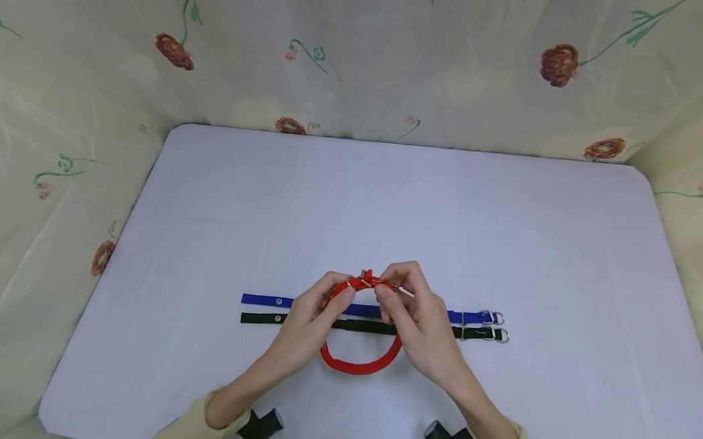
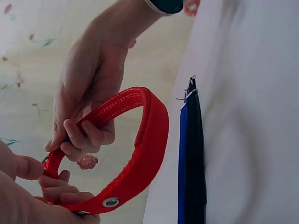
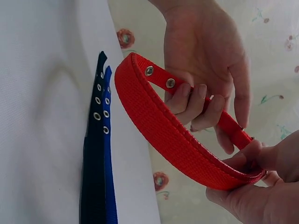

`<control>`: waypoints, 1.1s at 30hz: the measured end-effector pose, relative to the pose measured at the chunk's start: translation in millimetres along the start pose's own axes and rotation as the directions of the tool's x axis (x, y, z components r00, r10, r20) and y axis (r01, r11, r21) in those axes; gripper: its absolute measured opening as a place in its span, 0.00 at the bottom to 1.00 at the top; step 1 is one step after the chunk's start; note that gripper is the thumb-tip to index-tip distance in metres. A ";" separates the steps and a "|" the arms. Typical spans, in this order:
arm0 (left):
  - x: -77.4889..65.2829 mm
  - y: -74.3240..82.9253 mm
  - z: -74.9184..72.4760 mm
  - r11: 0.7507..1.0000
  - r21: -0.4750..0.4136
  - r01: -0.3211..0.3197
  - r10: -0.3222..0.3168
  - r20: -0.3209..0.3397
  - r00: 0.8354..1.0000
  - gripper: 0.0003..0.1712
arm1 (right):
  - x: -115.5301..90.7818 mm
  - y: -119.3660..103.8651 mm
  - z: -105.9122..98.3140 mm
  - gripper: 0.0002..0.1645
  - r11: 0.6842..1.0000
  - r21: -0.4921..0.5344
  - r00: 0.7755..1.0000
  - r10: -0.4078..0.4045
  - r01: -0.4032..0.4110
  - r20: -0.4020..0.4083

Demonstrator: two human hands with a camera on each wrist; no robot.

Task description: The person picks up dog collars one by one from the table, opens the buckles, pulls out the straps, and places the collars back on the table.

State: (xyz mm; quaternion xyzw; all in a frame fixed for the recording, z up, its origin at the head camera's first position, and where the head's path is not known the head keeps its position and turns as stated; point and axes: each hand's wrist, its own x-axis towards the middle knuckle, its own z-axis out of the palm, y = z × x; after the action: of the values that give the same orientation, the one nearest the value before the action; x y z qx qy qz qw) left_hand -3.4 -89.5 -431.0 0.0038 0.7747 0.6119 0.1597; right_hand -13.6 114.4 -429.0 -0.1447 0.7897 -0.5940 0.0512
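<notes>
A red collar (image 1: 359, 368) of woven webbing is bent into a loop and held up over the table between both hands. My left hand (image 1: 312, 311) pinches its left side near the buckle, thumb in front. My right hand (image 1: 414, 317) pinches the band just right of the buckle (image 1: 364, 281). Metal eyelets (image 3: 170, 83) line the strap, seen in the right wrist view. Below the hands, a blue collar (image 1: 361, 310) and a black collar (image 1: 363, 325) lie straight and parallel on the table, metal rings at their right ends. The fingers partly hide the buckle.
The table (image 1: 400, 216) has a white cover and rounded corners. Floral curtains (image 1: 361, 65) hang behind it and along its sides. Dark wrist camera mounts (image 1: 262, 425) show beside both sleeves.
</notes>
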 end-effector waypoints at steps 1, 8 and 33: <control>0.2 -0.2 0.1 1.000 0.000 -0.003 0.003 -0.004 1.000 0.15 | 0.2 0.1 0.0 0.10 1.000 0.000 1.000 -0.005 0.005 -0.005; 1.4 -4.4 3.1 0.998 -0.043 0.034 -0.036 -0.042 0.998 0.14 | 1.7 -1.2 -3.2 0.12 0.999 0.039 0.997 -0.020 0.023 -0.079; 3.3 -4.6 -4.1 0.999 -0.002 0.035 -0.035 -0.061 0.998 0.12 | 0.9 -3.3 -7.1 0.11 0.992 0.128 0.991 0.016 0.001 -0.136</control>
State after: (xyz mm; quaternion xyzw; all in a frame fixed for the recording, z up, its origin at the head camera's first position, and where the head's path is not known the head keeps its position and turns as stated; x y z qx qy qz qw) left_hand -6.7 -93.9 -435.3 -0.0286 0.7788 0.6092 0.1464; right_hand -15.7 119.8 -423.7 -0.0970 0.7522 -0.6517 0.0084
